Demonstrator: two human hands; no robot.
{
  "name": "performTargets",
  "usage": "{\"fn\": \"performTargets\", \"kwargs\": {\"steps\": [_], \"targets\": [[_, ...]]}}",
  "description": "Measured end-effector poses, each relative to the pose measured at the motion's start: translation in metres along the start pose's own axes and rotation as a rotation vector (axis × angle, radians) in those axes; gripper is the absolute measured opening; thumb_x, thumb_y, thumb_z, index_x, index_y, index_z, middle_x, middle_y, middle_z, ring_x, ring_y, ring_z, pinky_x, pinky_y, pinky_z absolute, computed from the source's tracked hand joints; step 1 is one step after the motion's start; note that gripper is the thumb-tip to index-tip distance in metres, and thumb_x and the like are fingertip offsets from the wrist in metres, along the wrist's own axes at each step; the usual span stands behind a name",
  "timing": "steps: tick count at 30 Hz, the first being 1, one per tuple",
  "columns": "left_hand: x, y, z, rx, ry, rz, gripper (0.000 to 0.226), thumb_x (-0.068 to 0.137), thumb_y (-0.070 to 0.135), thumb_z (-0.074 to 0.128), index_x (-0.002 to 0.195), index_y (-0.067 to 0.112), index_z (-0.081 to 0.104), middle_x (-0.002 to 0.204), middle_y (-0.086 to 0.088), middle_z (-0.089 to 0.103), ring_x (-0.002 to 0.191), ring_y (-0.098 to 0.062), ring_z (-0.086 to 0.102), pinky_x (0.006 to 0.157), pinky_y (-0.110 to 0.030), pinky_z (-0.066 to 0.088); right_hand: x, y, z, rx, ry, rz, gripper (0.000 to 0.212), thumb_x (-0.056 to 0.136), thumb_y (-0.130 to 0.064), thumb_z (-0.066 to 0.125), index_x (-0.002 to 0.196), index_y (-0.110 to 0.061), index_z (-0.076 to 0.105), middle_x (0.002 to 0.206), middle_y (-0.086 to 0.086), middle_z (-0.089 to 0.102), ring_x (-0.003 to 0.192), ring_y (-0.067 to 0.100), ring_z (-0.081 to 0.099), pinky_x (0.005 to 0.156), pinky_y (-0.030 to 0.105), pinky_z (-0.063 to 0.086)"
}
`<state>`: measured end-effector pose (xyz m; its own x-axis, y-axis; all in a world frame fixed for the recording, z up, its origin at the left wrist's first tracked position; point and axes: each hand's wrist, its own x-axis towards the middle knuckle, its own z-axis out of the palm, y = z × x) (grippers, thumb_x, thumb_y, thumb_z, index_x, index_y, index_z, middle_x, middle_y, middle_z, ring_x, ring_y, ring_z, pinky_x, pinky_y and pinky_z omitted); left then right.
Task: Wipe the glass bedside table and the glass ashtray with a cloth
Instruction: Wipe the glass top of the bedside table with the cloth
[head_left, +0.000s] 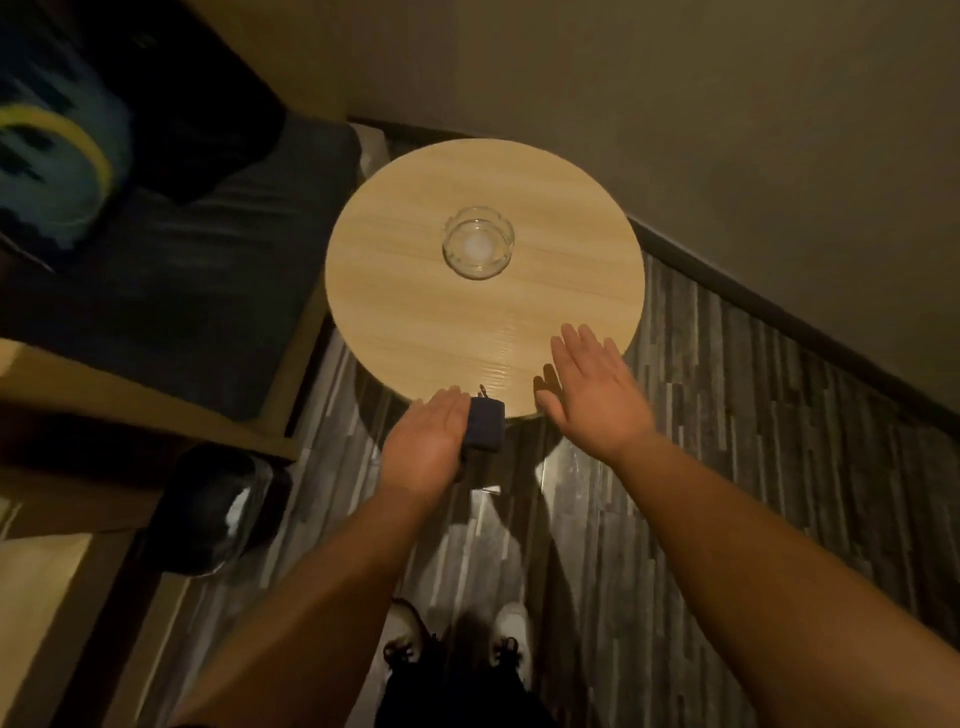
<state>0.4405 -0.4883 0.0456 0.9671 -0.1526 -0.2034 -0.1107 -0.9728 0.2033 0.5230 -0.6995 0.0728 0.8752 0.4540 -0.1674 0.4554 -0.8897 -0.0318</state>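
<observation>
Head view first: where are the hands?

— Left hand (431, 441) grips a folded dark cloth (485, 428) at the near edge of the round surface (415, 312); right hand (592, 387) hovers flat, fingers (576, 345) spread, holding nothing.

— And the ashtray (478, 242)?

— Well beyond both hands' fingers, mid-surface. Wiping looks about to start; next, likely, press the cloth down and sweep.

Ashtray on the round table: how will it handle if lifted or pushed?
The ashtray looks like thick clear glass, so probably rigid, heavy for its size, and breakable. Its low, wide shape suggests sliding on the smooth table rather than tipping.
</observation>
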Motion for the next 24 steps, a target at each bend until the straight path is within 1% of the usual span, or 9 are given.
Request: {"fn": "performTargets", "kwargs": {"steps": [2,4,6,9,10,12,15,20,24], "targets": [[-0.026,-0.015,-0.027,-0.004,0.027,-0.099,0.075,0.084,0.020,0.066,0.147,0.008,0.028,0.151,-0.011,0.036,0.138,-0.025,0.035,0.116,-0.037,0.019,0.000,-0.026,-0.020,-0.009,-0.005,-0.052,0.068,0.099,-0.048,0.032,0.152,-0.009,0.014,0.160,0.013,0.012,0.147,0.028,0.006,0.116,0.041,-0.003],[-0.055,-0.031,-0.054,0.005,0.076,-0.201,0.072,0.088,0.017,0.060,0.149,0.009,0.023,0.152,-0.009,0.034,0.139,-0.024,0.032,0.115,-0.035,0.018,-0.002,-0.057,-0.039,-0.012,-0.009,-0.116,0.067,0.099,-0.048,0.030,0.152,-0.009,0.014,0.160,0.013,0.012,0.147,0.028,0.005,0.116,0.041,-0.004],[-0.087,-0.050,-0.077,0.005,0.119,-0.260,0.065,0.090,0.008,0.050,0.149,0.008,0.024,0.153,-0.011,0.032,0.141,-0.024,0.029,0.116,-0.036,0.017,-0.003,-0.092,-0.057,-0.019,0.000,-0.203,0.067,0.099,-0.048,0.029,0.152,-0.010,0.014,0.160,0.012,0.012,0.147,0.028,0.006,0.117,0.041,-0.002],[-0.139,-0.085,-0.100,-0.017,0.221,-0.360,0.065,0.081,0.003,0.061,0.142,0.003,0.039,0.142,-0.016,0.047,0.132,-0.030,0.045,0.112,-0.042,0.028,-0.002,-0.152,-0.079,-0.045,0.025,-0.344,0.066,0.099,-0.048,0.029,0.152,-0.011,0.015,0.160,0.012,0.012,0.147,0.028,0.006,0.118,0.041,0.000],[-0.158,-0.097,-0.107,-0.015,0.227,-0.407,0.065,0.081,0.005,0.061,0.142,0.004,0.039,0.142,-0.016,0.048,0.132,-0.029,0.045,0.113,-0.042,0.027,-0.002,-0.174,-0.086,-0.049,0.030,-0.384,0.067,0.099,-0.049,0.028,0.152,-0.012,0.014,0.160,0.011,0.011,0.148,0.027,0.005,0.119,0.042,0.001],[-0.201,-0.117,-0.118,-0.018,0.231,-0.512,0.064,0.088,0.012,0.054,0.148,0.009,0.029,0.151,-0.009,0.038,0.140,-0.022,0.033,0.117,-0.037,0.016,-0.003,-0.221,-0.095,-0.052,0.043,-0.460,0.068,0.098,-0.051,0.026,0.153,-0.013,0.012,0.161,0.009,0.009,0.148,0.026,0.004,0.120,0.042,0.001],[-0.269,-0.144,-0.124,-0.028,0.294,-0.693,0.065,0.093,0.019,0.052,0.150,0.017,0.021,0.156,-0.001,0.027,0.144,-0.016,0.022,0.118,-0.033,0.006,-0.010,-0.298,-0.101,-0.053,0.052,-0.575,0.069,0.098,-0.052,0.029,0.153,-0.013,0.012,0.161,0.008,0.008,0.148,0.024,0.002,0.118,0.040,-0.003],[-0.391,-0.184,-0.114,-0.031,0.373,-0.865,0.060,0.095,0.018,0.047,0.150,0.018,0.023,0.155,-0.001,0.030,0.143,-0.017,0.024,0.120,-0.036,0.013,-0.034,-0.426,-0.096,-0.058,0.070,-0.759,0.069,0.098,-0.048,0.034,0.151,-0.008,0.016,0.159,0.013,0.015,0.148,0.026,0.007,0.118,0.042,0.001],[-0.467,-0.218,-0.101,-0.050,0.377,-0.948,0.058,0.096,0.019,0.046,0.150,0.018,0.023,0.156,-0.002,0.029,0.144,-0.017,0.024,0.120,-0.035,0.011,-0.060,-0.523,-0.093,-0.054,0.063,-0.880,0.069,0.098,-0.046,0.036,0.151,-0.007,0.014,0.160,0.012,0.012,0.148,0.026,0.005,0.119,0.044,0.002]]}}
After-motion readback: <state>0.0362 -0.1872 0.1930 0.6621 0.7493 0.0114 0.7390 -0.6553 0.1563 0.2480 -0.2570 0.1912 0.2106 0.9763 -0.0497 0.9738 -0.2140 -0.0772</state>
